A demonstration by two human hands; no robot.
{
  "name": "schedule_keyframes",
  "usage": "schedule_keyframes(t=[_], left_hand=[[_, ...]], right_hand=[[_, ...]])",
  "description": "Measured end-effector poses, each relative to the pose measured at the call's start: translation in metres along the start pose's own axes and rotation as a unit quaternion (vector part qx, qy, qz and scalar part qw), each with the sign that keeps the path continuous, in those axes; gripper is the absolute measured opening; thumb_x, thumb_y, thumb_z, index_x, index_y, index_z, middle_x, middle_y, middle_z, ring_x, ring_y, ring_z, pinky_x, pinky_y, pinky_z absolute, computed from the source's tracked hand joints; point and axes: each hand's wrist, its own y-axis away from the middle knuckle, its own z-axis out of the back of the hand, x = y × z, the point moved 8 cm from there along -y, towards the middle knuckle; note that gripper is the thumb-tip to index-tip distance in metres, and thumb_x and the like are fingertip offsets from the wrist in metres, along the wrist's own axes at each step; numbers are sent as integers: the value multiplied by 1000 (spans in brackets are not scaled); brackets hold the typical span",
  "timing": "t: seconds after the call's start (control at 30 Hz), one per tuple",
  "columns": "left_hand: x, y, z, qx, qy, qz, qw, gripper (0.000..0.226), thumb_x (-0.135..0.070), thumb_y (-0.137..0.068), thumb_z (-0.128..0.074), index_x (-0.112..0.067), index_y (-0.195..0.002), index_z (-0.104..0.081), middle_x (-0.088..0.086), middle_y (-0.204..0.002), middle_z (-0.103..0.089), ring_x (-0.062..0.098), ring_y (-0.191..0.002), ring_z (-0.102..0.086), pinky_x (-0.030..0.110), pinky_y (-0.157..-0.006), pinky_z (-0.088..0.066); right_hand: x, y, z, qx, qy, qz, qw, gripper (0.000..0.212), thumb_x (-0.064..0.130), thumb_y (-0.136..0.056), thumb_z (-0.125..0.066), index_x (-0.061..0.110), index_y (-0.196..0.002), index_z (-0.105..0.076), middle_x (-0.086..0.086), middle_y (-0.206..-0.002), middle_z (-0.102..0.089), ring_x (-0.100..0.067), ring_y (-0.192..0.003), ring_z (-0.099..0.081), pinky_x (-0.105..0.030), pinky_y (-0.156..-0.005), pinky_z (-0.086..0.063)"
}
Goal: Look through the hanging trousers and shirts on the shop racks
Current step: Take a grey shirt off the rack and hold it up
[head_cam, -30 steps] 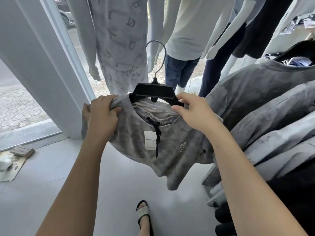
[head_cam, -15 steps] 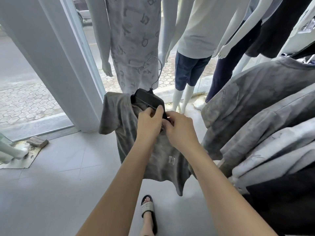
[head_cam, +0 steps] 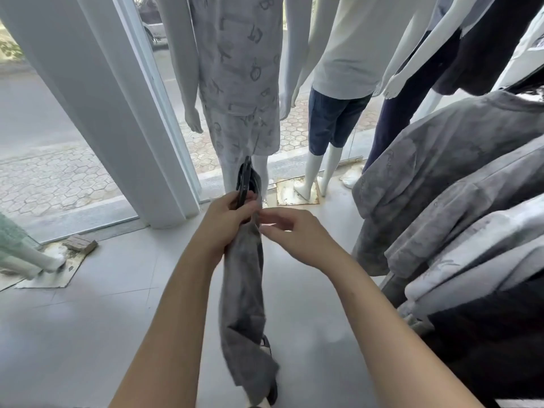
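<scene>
The left hand (head_cam: 225, 220) has its fingers curled tight around a black hanger (head_cam: 245, 184) and the grey clothes (head_cam: 244, 290) hanging from it, seen edge-on over the floor (head_cam: 73, 334), so no tag or words on them can be read. The right hand (head_cam: 297, 234) is just beside it with fingers loose and spread, holding nothing. Three mannequins (head_cam: 235, 83) stand at the window with heads cut off, one in a suit with big letters too broken up to read, and grey shirts on the rack (head_cam: 441, 172) hang at the right.
</scene>
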Motion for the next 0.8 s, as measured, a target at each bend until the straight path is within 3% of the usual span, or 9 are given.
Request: schedule_keyframes(t=[0.1,0.2,0.3,0.4,0.47,0.53,0.63,0.8], left_hand=[[4,-4,4,24,-94,14,995,15,-8,-93,-61,-19,-92,-71,11,-100,-74,29,-102,-69,42,-95,-53],[7,-9,9,10,-152,30,988,19,-11,-99,-51,-11,-104,-69,2,-94,-74,24,-97,-70,38,-85,-56],[-7,-8,11,10,-261,-6,965,22,-18,-98,-51,-21,-103,-72,-3,-95,-74,19,-93,-67,35,-82,-48],[-25,-1,5,14,-332,-51,942,21,-20,-97,-53,-27,-94,-73,-11,-88,-73,9,-79,-62,28,-70,-42],[-38,4,-1,-1,-312,-83,946,21,-17,-95,-57,-32,-89,-71,-20,-76,-72,-7,-66,-59,23,-64,-40],[-48,8,-10,-15,-284,-118,951,25,-14,-92,-60,-36,-84,-70,-21,-73,-72,-9,-69,-61,23,-66,-42],[-61,9,-32,-21,-277,-153,948,29,-10,-90,-59,-35,-81,-70,-16,-77,-73,4,-82,-67,27,-74,-48],[-84,5,-71,6,-262,-197,945,25,-6,-90,-57,-28,-88,-70,-17,-78,-73,-1,-79,-68,30,-82,-51]], right_hand=[[3,3,35,-91,15,9,996,36,15,-91,-64,29,-124,-65,15,-109,-68,5,-92,-64,-4,-69,-44],[17,4,61,-152,62,39,986,46,12,-91,-61,31,-132,-56,14,-124,-59,3,-95,-62,-2,-66,-44],[26,5,66,-144,97,62,983,60,9,-91,-63,36,-142,-47,10,-136,-51,4,-93,-63,-7,-78,-48],[22,8,62,-119,107,52,986,60,18,-91,-66,42,-142,-45,6,-125,-62,12,-83,-60,2,-69,-41],[18,11,62,-125,108,53,985,53,25,-92,-66,41,-139,-47,11,-109,-66,7,-80,-62,-5,-70,-41],[17,14,68,-156,91,55,982,43,30,-93,-65,35,-133,-51,12,-101,-64,2,-82,-62,-14,-75,-43],[17,17,83,-192,78,47,977,41,35,-93,-63,26,-131,-51,6,-111,-63,-10,-98,-62,-24,-88,-47],[24,33,121,-226,87,47,969,41,37,-94,-60,29,-133,-50,8,-114,-62,-9,-103,-61,-30,-96,-49]])
